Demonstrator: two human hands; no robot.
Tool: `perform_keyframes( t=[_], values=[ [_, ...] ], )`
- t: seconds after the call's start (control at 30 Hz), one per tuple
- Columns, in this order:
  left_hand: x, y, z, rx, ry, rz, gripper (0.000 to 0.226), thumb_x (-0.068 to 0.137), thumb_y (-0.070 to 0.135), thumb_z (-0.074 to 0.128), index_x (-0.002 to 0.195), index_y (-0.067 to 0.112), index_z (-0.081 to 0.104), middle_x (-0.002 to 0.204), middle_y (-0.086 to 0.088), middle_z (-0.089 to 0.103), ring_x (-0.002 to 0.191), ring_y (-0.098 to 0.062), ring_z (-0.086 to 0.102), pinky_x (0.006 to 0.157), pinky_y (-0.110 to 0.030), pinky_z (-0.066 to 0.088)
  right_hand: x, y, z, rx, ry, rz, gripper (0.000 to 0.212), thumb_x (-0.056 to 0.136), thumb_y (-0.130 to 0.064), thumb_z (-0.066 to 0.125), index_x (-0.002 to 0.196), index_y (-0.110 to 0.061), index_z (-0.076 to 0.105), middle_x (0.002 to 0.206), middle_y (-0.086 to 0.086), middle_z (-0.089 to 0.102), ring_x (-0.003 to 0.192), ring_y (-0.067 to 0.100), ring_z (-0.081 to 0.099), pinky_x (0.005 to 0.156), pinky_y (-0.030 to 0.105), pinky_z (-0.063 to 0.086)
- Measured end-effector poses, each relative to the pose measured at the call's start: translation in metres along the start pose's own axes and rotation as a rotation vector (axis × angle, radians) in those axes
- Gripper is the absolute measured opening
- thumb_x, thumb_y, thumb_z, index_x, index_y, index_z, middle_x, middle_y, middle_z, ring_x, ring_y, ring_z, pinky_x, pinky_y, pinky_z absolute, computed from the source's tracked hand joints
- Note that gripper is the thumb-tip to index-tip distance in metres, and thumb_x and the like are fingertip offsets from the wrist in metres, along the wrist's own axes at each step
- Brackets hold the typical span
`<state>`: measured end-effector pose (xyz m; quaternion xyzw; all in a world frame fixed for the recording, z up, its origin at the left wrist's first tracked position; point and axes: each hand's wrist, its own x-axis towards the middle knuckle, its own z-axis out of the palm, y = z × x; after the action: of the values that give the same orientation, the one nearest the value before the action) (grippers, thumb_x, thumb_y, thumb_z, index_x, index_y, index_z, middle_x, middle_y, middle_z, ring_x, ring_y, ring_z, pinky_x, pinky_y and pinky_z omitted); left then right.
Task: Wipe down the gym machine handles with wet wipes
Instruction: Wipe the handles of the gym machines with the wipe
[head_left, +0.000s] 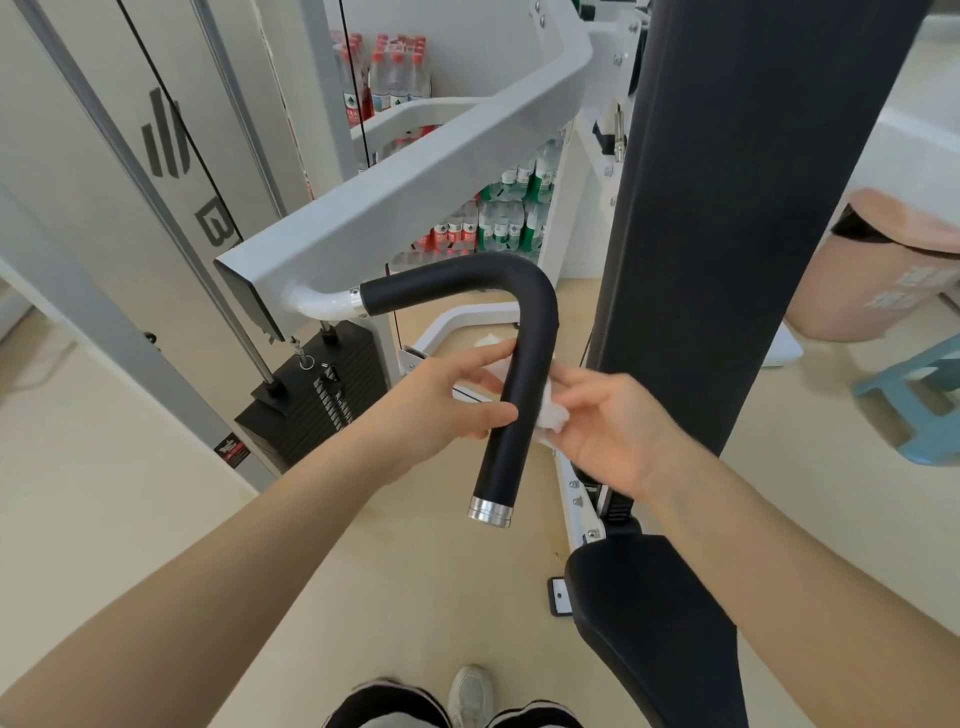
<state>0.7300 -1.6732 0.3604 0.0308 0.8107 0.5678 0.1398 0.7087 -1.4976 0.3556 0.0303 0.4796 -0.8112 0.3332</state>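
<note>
Where the black padded handle (524, 364) bends downward from the white machine arm (415, 182), we note both hands at its lower straight section, above the silver end cap (491, 509). The left hand (441, 405) sits on the handle's left side, thumb against the front of the grip and fingers reaching behind it; how tightly they curl we cannot tell, since the handle hides the tips. The right hand (608, 426) is on the handle's right side, fingers loosely bent, pressing a crumpled white wet wipe (550, 410) against the grip. Part of the wipe also shows behind the handle, by the left fingers. To the right stands the tall black back pad (727, 208), with the black seat pad (649, 613) below it. The weight stack (317, 395) lies at lower left, behind the handle. Bottled water packs (498, 218) are stacked in the background, a pink bin (878, 270) and a blue stool (924, 395) at far right. A shoe (470, 693) appears at the bottom edge on the pale floor (130, 441).
</note>
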Motion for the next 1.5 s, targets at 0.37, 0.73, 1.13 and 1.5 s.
perform_keyframes(
  t=[0.37, 0.73, 1.13, 1.5],
  values=[
    [-0.004, 0.006, 0.002, 0.228, 0.052, 0.084, 0.058, 0.084, 0.023, 0.066, 0.136, 0.034, 0.042, 0.140, 0.011, 0.039, 0.100, -0.011, 0.063, 0.094, -0.030, 0.047, -0.018, 0.035, 0.012, -0.216, 0.029, 0.087, 0.047, 0.091, 0.013, 0.029, 0.125, -0.012, 0.050, 0.122, 0.011, 0.062, 0.117, 0.021, 0.057, 0.101, 0.038, 0.045],
    [-0.074, -0.039, 0.012, 0.437, 0.242, 0.007, 0.040, 0.091, 0.044, 0.047, 0.124, 0.025, 0.055, 0.127, 0.003, 0.050, 0.096, -0.005, 0.052, 0.081, -0.021, 0.036, -0.066, 0.080, -0.002, -0.422, -0.135, 0.326, 0.048, 0.088, 0.019, 0.032, 0.125, -0.004, 0.054, 0.121, 0.012, 0.060, 0.108, 0.023, 0.061, 0.096, 0.033, 0.049],
    [-0.188, -0.021, 0.107, 0.252, 0.094, 0.042, 0.008, 0.085, 0.028, 0.063, 0.086, 0.036, 0.064, 0.083, 0.011, 0.066, 0.077, -0.006, 0.061, 0.066, -0.020, 0.043, -0.176, 0.112, 0.009, -0.504, 0.137, -0.010, 0.017, 0.085, 0.002, 0.060, 0.098, -0.008, 0.064, 0.089, 0.003, 0.065, 0.082, 0.012, 0.061, 0.081, 0.023, 0.052],
    [-0.160, 0.035, 0.234, 0.403, 0.061, 0.124, 0.012, 0.087, 0.030, 0.060, 0.085, 0.019, 0.055, 0.069, 0.008, 0.052, 0.060, -0.004, 0.047, 0.047, -0.012, 0.034, -0.282, 0.082, -0.078, -0.593, 0.467, -0.317, 0.012, 0.085, -0.004, 0.062, 0.085, -0.015, 0.066, 0.085, 0.005, 0.068, 0.076, 0.014, 0.064, 0.063, 0.021, 0.051]
  ],
)
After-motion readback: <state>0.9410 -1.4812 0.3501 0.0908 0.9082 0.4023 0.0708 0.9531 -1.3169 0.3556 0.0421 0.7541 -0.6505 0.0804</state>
